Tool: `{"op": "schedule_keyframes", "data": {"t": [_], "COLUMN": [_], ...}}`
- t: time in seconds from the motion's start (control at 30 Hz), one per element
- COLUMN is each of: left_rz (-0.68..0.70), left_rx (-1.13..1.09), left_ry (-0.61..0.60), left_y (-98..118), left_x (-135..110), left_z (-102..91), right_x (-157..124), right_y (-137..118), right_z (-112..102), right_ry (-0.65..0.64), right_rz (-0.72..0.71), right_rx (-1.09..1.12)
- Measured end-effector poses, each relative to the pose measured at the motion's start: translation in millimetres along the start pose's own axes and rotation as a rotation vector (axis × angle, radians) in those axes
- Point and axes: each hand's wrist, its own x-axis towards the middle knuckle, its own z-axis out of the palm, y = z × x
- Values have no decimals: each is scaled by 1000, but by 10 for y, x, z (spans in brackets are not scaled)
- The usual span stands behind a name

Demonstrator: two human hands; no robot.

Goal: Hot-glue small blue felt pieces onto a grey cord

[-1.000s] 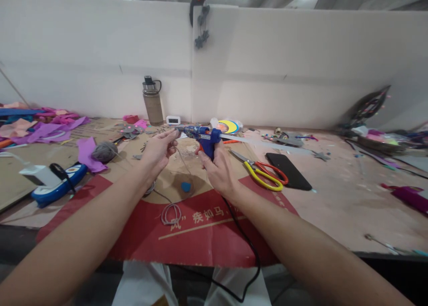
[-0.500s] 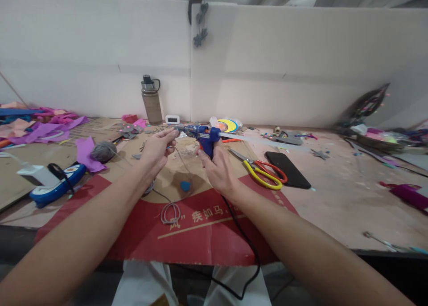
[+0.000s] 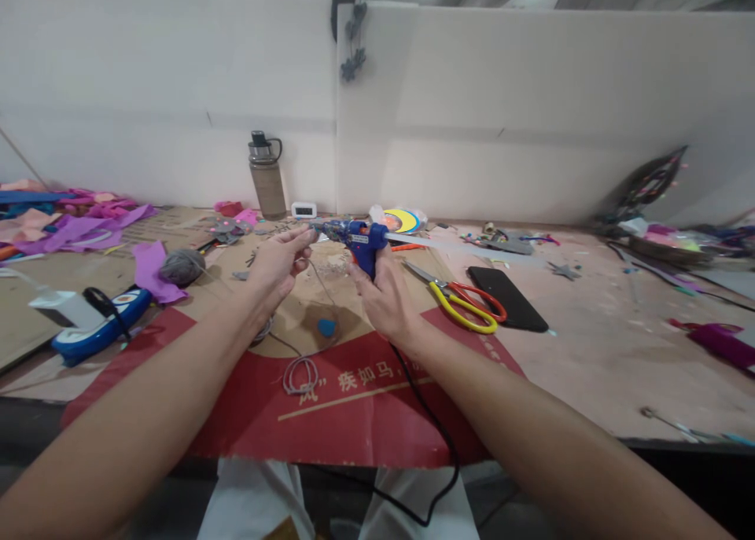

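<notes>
A blue hot glue gun [image 3: 366, 251] is in my right hand [image 3: 386, 292], with fingers wrapped round its handle and its nozzle pointing left. A long clear glue stick [image 3: 448, 247] juts out of its back. My left hand [image 3: 283, 263] is closed in a pinch right at the nozzle. A thin grey cord [image 3: 322, 281] hangs from its fingers and leads down to a loose loop on the red printed paper [image 3: 253, 422]. Whatever else the fingertips hold there is too small to tell. Below the hands lies a small blue piece [image 3: 326, 328].
Yellow-and-orange-handled scissors [image 3: 465, 304] lie beside a black phone [image 3: 508, 299] on the right. To the left are a grey yarn ball [image 3: 182, 266], a blue power strip [image 3: 100, 328] and felt scraps [image 3: 88, 229]. A bottle [image 3: 268, 182] stands at the back. The gun's black cable [image 3: 433, 418] drops over the front edge.
Almost nothing differs. Both hands and the glue gun keep the same place, and the view has shifted only very slightly.
</notes>
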Motion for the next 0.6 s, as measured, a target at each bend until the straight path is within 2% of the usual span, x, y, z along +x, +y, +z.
{"op": "schedule_keyframes", "data": {"t": [0.27, 0.6], "left_rz": [5, -4], "left_rx": [-19, -4], "left_ry": [-6, -9], "left_y": [50, 6], "left_x": [-37, -15], "left_z": [20, 20], "right_x": [-6, -2], "right_y": [10, 0], "right_z": [1, 18], "right_ry": [5, -1], "right_rz": [23, 5], "right_rx": [0, 10]}}
